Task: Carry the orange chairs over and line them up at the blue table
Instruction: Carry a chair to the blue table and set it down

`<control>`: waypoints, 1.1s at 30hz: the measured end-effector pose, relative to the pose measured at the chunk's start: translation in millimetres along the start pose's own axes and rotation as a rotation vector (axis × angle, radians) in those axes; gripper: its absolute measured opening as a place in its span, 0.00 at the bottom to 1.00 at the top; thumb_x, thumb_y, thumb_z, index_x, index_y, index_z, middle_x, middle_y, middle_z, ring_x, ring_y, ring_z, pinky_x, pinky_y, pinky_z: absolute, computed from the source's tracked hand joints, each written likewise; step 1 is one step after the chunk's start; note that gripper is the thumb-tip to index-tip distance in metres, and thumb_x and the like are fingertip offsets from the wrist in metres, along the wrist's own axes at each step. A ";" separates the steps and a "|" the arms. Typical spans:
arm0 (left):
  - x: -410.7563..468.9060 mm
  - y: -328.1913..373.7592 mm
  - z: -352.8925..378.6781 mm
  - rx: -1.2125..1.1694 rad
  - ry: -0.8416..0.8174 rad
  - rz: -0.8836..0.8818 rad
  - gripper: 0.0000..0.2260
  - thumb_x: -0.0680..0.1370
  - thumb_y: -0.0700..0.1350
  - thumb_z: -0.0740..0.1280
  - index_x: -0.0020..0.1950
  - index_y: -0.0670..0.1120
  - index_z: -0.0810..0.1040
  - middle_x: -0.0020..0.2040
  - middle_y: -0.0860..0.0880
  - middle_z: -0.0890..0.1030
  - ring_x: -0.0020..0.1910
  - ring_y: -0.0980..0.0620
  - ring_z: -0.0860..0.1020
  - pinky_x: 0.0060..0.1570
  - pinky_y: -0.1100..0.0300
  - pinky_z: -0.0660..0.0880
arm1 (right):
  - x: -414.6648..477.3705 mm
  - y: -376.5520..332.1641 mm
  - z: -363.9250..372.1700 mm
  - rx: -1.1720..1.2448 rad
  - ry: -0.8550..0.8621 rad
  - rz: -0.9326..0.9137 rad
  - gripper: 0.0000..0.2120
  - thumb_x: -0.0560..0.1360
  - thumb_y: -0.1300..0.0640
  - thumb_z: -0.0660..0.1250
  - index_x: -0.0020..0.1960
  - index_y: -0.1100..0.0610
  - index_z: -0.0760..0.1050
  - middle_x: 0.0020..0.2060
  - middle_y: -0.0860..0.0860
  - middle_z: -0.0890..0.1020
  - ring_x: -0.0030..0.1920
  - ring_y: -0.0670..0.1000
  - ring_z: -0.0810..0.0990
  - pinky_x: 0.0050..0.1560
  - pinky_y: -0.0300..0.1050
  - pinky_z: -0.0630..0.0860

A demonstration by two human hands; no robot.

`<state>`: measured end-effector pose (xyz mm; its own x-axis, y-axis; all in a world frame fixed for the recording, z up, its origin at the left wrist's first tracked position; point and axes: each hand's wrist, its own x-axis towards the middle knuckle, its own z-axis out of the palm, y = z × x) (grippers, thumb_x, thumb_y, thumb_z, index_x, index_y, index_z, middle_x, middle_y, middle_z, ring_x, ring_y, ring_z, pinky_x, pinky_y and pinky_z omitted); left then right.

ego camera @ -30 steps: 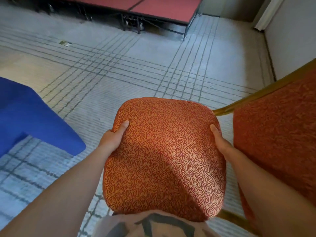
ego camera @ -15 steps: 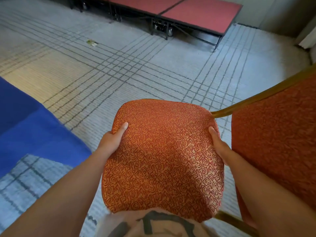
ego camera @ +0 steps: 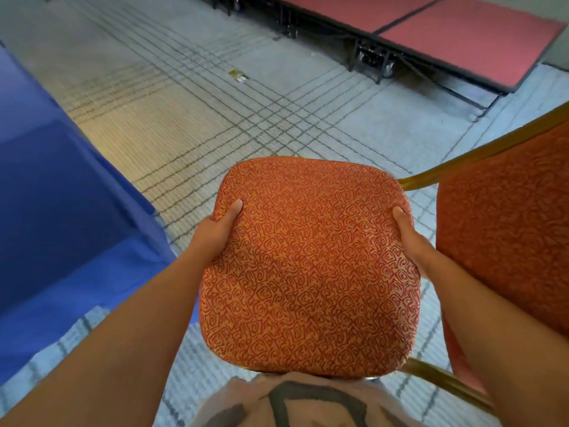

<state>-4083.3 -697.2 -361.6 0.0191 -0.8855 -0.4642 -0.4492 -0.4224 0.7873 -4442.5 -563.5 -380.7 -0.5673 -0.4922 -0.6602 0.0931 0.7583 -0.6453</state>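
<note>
I hold an orange chair off the floor by its patterned seat cushion (ego camera: 311, 266), seat facing up in front of my chest. My left hand (ego camera: 215, 229) grips the seat's left edge, thumb on top. My right hand (ego camera: 411, 238) grips the right edge the same way. The chair's orange backrest (ego camera: 505, 235) with its gold frame (ego camera: 480, 152) rises at the right. The blue table (ego camera: 61, 211), draped in blue cloth, fills the left side, close to my left arm. The chair's legs are hidden under the seat.
Grey carpet with dark grid lines (ego camera: 246, 118) stretches ahead. A low red stage platform on black metal legs (ego camera: 431, 35) stands at the far right. A small piece of litter (ego camera: 238, 76) lies on the carpet.
The view has swung left while I carry the chair: the blue table now takes up much more of the left side, and the red platform has shifted right. Both hands keep their grip.
</note>
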 end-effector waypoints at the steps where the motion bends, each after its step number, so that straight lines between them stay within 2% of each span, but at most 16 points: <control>1: 16.6 2.4 -2.0 -0.025 0.010 -0.015 0.41 0.66 0.75 0.62 0.67 0.45 0.75 0.62 0.41 0.78 0.58 0.41 0.77 0.56 0.52 0.71 | 18.6 -17.6 9.9 -0.006 -0.021 -0.004 0.67 0.42 0.11 0.56 0.69 0.53 0.73 0.61 0.61 0.79 0.60 0.62 0.78 0.68 0.60 0.71; 4: 59.8 13.2 -8.0 -0.020 0.035 -0.065 0.44 0.64 0.77 0.60 0.65 0.44 0.75 0.59 0.42 0.79 0.55 0.41 0.77 0.51 0.53 0.71 | 54.4 -63.9 40.4 -0.070 -0.070 -0.028 0.67 0.44 0.12 0.56 0.69 0.55 0.73 0.60 0.61 0.80 0.59 0.63 0.78 0.67 0.61 0.71; 6: 103.1 30.6 -15.9 -0.040 0.087 -0.100 0.42 0.66 0.76 0.60 0.63 0.44 0.76 0.55 0.44 0.79 0.50 0.43 0.77 0.50 0.54 0.70 | 98.5 -106.8 66.5 -0.097 -0.116 -0.012 0.67 0.45 0.12 0.56 0.71 0.56 0.72 0.62 0.60 0.79 0.61 0.62 0.77 0.68 0.60 0.70; 10: 170.0 71.3 -26.7 -0.086 0.145 -0.154 0.41 0.67 0.75 0.60 0.66 0.44 0.75 0.59 0.43 0.79 0.53 0.43 0.77 0.52 0.54 0.71 | 163.3 -196.6 101.9 -0.159 -0.172 -0.081 0.66 0.47 0.11 0.56 0.73 0.52 0.70 0.67 0.59 0.77 0.65 0.61 0.76 0.70 0.60 0.69; 13: 209.3 90.9 -32.8 -0.159 0.195 -0.196 0.39 0.69 0.74 0.61 0.67 0.46 0.74 0.58 0.45 0.79 0.48 0.47 0.77 0.50 0.55 0.71 | 184.2 -266.6 129.8 -0.227 -0.217 -0.142 0.64 0.52 0.13 0.54 0.75 0.54 0.67 0.69 0.60 0.73 0.67 0.62 0.73 0.71 0.59 0.67; 15: 231.8 103.7 -44.3 -0.159 0.217 -0.225 0.45 0.63 0.79 0.60 0.66 0.46 0.75 0.54 0.47 0.81 0.47 0.47 0.79 0.52 0.53 0.74 | 195.7 -300.4 152.8 -0.289 -0.232 -0.153 0.68 0.47 0.12 0.53 0.75 0.55 0.66 0.70 0.61 0.73 0.68 0.63 0.72 0.71 0.59 0.66; 17: 264.8 115.0 -61.7 -0.175 0.248 -0.250 0.51 0.57 0.82 0.59 0.65 0.46 0.76 0.54 0.45 0.82 0.49 0.44 0.80 0.56 0.49 0.76 | 215.8 -331.7 181.1 -0.295 -0.280 -0.154 0.65 0.52 0.13 0.53 0.76 0.54 0.65 0.70 0.61 0.72 0.68 0.63 0.72 0.72 0.60 0.66; 18: 276.7 119.6 -68.1 -0.166 0.254 -0.247 0.51 0.58 0.82 0.59 0.65 0.45 0.76 0.54 0.44 0.82 0.49 0.43 0.80 0.56 0.48 0.76 | 222.7 -341.6 191.4 -0.292 -0.272 -0.157 0.65 0.52 0.13 0.53 0.76 0.54 0.65 0.70 0.61 0.72 0.68 0.63 0.72 0.71 0.60 0.66; 20: 305.7 129.5 -82.8 -0.144 0.268 -0.244 0.48 0.60 0.81 0.58 0.65 0.45 0.76 0.54 0.44 0.82 0.49 0.44 0.80 0.54 0.50 0.76 | 244.7 -366.4 218.9 -0.307 -0.274 -0.141 0.69 0.46 0.11 0.53 0.75 0.55 0.66 0.69 0.61 0.73 0.67 0.63 0.73 0.71 0.61 0.67; 23: 359.5 135.2 -103.2 -0.156 0.303 -0.258 0.45 0.62 0.80 0.59 0.63 0.46 0.76 0.51 0.47 0.81 0.46 0.46 0.79 0.53 0.50 0.75 | 274.9 -405.9 267.8 -0.307 -0.308 -0.153 0.65 0.49 0.13 0.54 0.74 0.54 0.68 0.68 0.61 0.74 0.66 0.62 0.74 0.70 0.60 0.68; 26: 418.5 142.1 -126.2 -0.192 0.333 -0.268 0.41 0.67 0.76 0.61 0.65 0.45 0.74 0.51 0.47 0.79 0.45 0.48 0.77 0.50 0.53 0.72 | 313.6 -446.7 315.8 -0.339 -0.304 -0.184 0.71 0.40 0.11 0.52 0.72 0.54 0.71 0.65 0.62 0.77 0.64 0.62 0.75 0.70 0.59 0.69; 28: 466.7 152.1 -147.9 -0.210 0.326 -0.270 0.42 0.67 0.75 0.61 0.67 0.44 0.73 0.56 0.45 0.80 0.46 0.47 0.76 0.50 0.53 0.71 | 329.1 -482.9 352.0 -0.336 -0.312 -0.186 0.68 0.46 0.11 0.52 0.72 0.55 0.71 0.66 0.62 0.76 0.65 0.62 0.75 0.70 0.59 0.69; 30: 511.6 172.3 -179.2 -0.226 0.330 -0.267 0.43 0.66 0.76 0.62 0.66 0.45 0.74 0.55 0.46 0.80 0.47 0.47 0.77 0.51 0.54 0.72 | 337.1 -526.8 387.8 -0.323 -0.313 -0.197 0.61 0.56 0.14 0.54 0.73 0.57 0.70 0.67 0.62 0.76 0.65 0.62 0.75 0.70 0.59 0.69; 31: 529.7 181.6 -194.6 -0.240 0.331 -0.272 0.45 0.63 0.78 0.62 0.66 0.45 0.74 0.54 0.46 0.80 0.48 0.46 0.78 0.53 0.53 0.74 | 341.8 -546.4 403.1 -0.316 -0.303 -0.201 0.62 0.55 0.14 0.54 0.73 0.58 0.69 0.67 0.62 0.75 0.65 0.62 0.75 0.70 0.58 0.69; 33: 567.3 203.5 -228.3 -0.257 0.338 -0.236 0.49 0.59 0.80 0.63 0.66 0.46 0.75 0.54 0.46 0.82 0.49 0.45 0.80 0.55 0.50 0.76 | 357.5 -591.7 436.3 -0.310 -0.305 -0.204 0.71 0.43 0.11 0.54 0.72 0.59 0.70 0.65 0.62 0.77 0.64 0.62 0.76 0.69 0.58 0.70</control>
<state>-3959.9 -1329.7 -372.1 0.4022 -0.7550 -0.5178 -0.1634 -0.6157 0.7709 -4343.4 -1374.7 -402.7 -0.2783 -0.7121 -0.6445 -0.2701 0.7020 -0.6590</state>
